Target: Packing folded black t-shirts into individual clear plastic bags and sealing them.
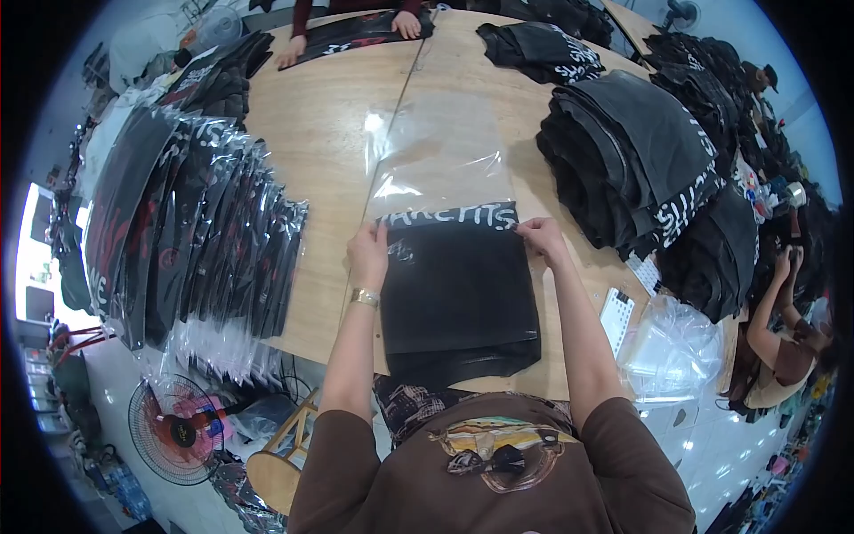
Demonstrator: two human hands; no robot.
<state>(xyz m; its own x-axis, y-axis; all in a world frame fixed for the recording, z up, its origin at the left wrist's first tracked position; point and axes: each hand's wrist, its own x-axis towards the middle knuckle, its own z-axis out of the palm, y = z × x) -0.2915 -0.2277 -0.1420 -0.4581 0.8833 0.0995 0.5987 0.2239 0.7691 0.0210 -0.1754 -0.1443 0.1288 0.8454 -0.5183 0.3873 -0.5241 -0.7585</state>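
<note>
A folded black garment [458, 289] with white lettering along its far edge lies flat on the table before me. Clear plastic bag [454, 147] stretches away past that edge; glints on the black cloth suggest plastic covers part of it, but how far is hard to tell. My left hand [367, 254] is closed at the garment's far left edge, thumb on top. At the far right corner, my right hand [543, 241] pinches the edge between thumb and fingers. Whether plastic is also inside either grip cannot be made out.
Bagged black garments [196, 231] stand in a row at left. Folded garments [623, 151] are piled at right, near clear bags [672, 347] and a white slotted strip [616, 320]. Across the wooden table [311, 116], another person's hands [407, 25] touch a garment. A fan [178, 429] stands lower left.
</note>
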